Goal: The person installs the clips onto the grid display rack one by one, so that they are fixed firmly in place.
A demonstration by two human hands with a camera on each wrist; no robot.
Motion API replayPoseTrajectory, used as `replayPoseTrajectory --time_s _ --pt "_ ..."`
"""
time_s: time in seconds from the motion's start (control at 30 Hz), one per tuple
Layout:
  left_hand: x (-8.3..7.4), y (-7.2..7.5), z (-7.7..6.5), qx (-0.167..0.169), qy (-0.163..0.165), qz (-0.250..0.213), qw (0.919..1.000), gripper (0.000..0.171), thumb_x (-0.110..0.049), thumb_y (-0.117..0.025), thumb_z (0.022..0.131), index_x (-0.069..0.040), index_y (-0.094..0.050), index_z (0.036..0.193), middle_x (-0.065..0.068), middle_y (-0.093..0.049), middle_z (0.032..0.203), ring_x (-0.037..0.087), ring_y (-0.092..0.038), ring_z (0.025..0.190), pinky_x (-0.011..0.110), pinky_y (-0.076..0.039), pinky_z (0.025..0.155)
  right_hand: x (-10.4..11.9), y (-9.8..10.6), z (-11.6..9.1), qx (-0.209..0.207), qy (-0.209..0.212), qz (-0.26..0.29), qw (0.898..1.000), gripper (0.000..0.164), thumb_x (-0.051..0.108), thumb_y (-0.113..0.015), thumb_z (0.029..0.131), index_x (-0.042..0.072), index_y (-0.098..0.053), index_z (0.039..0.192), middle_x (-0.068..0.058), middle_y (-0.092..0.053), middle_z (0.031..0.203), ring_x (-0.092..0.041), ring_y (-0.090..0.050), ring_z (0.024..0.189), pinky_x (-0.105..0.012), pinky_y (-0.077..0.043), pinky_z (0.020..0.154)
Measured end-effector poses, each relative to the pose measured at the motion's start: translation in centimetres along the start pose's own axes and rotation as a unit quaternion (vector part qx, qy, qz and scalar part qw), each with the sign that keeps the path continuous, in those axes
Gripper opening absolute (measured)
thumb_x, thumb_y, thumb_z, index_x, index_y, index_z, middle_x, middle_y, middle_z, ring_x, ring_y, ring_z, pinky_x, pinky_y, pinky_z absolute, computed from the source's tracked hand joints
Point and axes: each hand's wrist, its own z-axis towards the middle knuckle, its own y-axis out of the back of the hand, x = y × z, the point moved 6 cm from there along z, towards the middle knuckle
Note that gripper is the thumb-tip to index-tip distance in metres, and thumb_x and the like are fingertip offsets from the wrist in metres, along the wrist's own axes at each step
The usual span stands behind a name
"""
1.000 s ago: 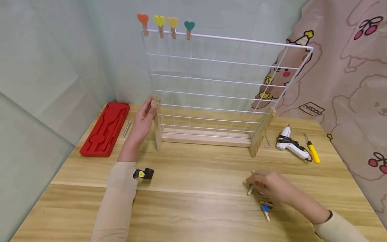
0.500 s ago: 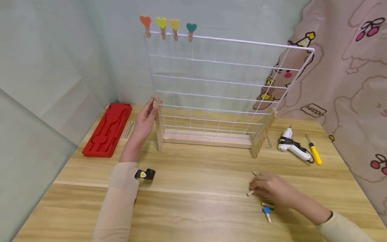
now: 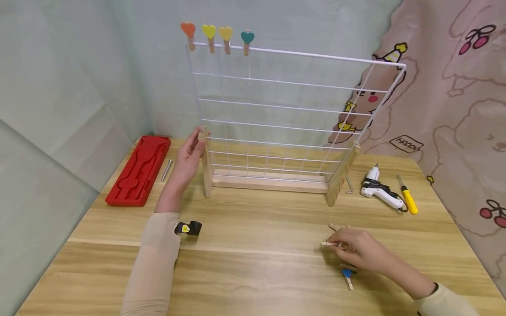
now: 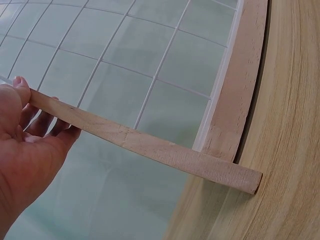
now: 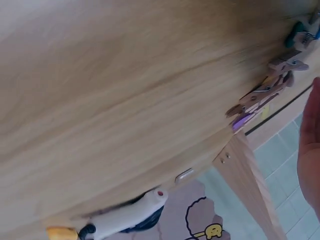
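Seen from the head camera, the left hand (image 3: 189, 160) grips the upper end of the left wooden upright (image 3: 207, 173), thumb on one face and fingers on the other. The wire rack (image 3: 269, 184) stands upright on the tabletop (image 3: 253, 281) at the left hand's three o'clock. Orange (image 3: 188, 30), lime (image 3: 209, 31), yellow (image 3: 225, 34) and teal (image 3: 247, 37) heart clips sit on its top rail, between the rack's ten and eleven o'clock.

The right hand (image 3: 365, 250) pinches a wooden clothespin (image 3: 326, 243) at its own nine o'clock; whether that pin touches the tabletop cannot be told. A blue-heart clip (image 3: 347, 274) lies near its seven o'clock, another loose clip (image 3: 334, 226) at ten. The right wrist view also shows a purple-heart clip (image 5: 243, 121).

A white glue gun (image 3: 381, 193) lies near the right hand's one o'clock, with a yellow screwdriver (image 3: 409, 199) just beside it. A red tray (image 3: 138, 171) lies about the left hand's nine o'clock, a bolt (image 3: 167, 170) between them.
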Motion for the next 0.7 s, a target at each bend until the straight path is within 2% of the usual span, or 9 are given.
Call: replayPoseTrajectory --time_s 0.13,0.2,0.3,0.4,0.5,0.6,0.67,0.7 --pt "0.0 0.0 0.0 0.002 0.003 0.0 1.0 0.05 -0.024 -0.041 0.091 -0.015 -0.025 0.137 0.012 -0.039 0.133 0.013 -0.033 0.123 0.025 -0.029 0.1 0.4 0.5 0.7 -0.051 -0.015 0.056 0.997 0.027 -0.006 -0.064 0.071 0.007 -0.062 0.094 0.0 -0.062 0.074 -0.002 -0.057 0.06 -0.01 -0.044 0.047" --pt "0.0 0.0 0.0 0.003 0.002 0.001 1.0 0.05 -0.024 -0.041 0.091 -0.014 -0.024 0.138 0.012 -0.039 0.133 0.013 -0.032 0.123 0.023 -0.029 0.099 1.2 1.3 1.6 -0.089 -0.01 0.068 0.994 0.027 -0.011 -0.063 0.069 0.003 -0.063 0.092 -0.002 -0.064 0.07 -0.005 -0.058 0.056 -0.011 -0.043 0.043" --pt "-0.1 0.0 0.0 0.004 -0.001 0.003 1.0 0.051 -0.024 -0.041 0.091 -0.012 -0.024 0.138 0.012 -0.039 0.133 0.013 -0.031 0.124 0.021 -0.029 0.099 2.9 3.1 3.6 -0.142 0.022 0.063 0.988 0.026 -0.015 -0.064 0.066 -0.001 -0.064 0.089 -0.003 -0.065 0.066 -0.007 -0.06 0.054 -0.011 -0.044 0.042" --pt "-0.2 0.0 0.0 0.003 -0.004 0.008 1.0 0.052 -0.025 -0.042 0.091 -0.01 -0.024 0.138 0.012 -0.039 0.133 0.013 -0.03 0.125 0.022 -0.028 0.1 4.0 4.9 5.9 -0.17 0.062 0.067 0.981 0.026 -0.016 -0.063 0.067 -0.004 -0.066 0.09 -0.003 -0.065 0.069 -0.008 -0.06 0.059 -0.012 -0.046 0.049" --pt "-0.2 0.0 0.0 0.001 -0.002 0.01 0.9999 0.051 -0.026 -0.042 0.091 -0.012 -0.025 0.138 0.011 -0.039 0.133 0.012 -0.03 0.125 0.026 -0.027 0.102 3.6 5.9 8.3 -0.137 0.047 0.14 0.98 0.025 -0.016 -0.058 0.072 -0.006 -0.064 0.095 -0.003 -0.065 0.077 -0.011 -0.061 0.066 -0.017 -0.049 0.054" --pt "-0.2 0.1 0.0 0.003 0.001 0.009 1.0 0.051 -0.026 -0.042 0.091 -0.013 -0.024 0.138 0.011 -0.039 0.133 0.013 -0.03 0.125 0.03 -0.026 0.103 3.3 6.5 10.6 -0.084 0.01 0.236 0.968 0.024 -0.014 -0.055 0.077 -0.006 -0.061 0.099 -0.005 -0.063 0.087 -0.013 -0.061 0.072 -0.022 -0.049 0.055" --pt "-0.2 0.0 -0.1 0.004 0.003 0.006 1.0 0.051 -0.026 -0.042 0.091 -0.014 -0.024 0.138 0.011 -0.038 0.134 0.013 -0.03 0.125 0.031 -0.026 0.103 3.7 7.0 12.1 -0.055 -0.005 0.265 0.963 0.022 -0.009 -0.057 0.078 -0.005 -0.062 0.099 -0.006 -0.062 0.092 -0.013 -0.06 0.074 -0.023 -0.05 0.055" --pt "-0.2 0.1 -0.1 0.004 0.003 0.006 1.0 0.051 -0.026 -0.042 0.091 -0.015 -0.024 0.138 0.011 -0.038 0.134 0.013 -0.03 0.125 0.03 -0.026 0.103 4.2 7.3 13.0 -0.051 0.006 0.269 0.962 0.022 -0.009 -0.058 0.077 -0.004 -0.062 0.098 -0.008 -0.062 0.093 -0.013 -0.059 0.072 -0.022 -0.048 0.052"
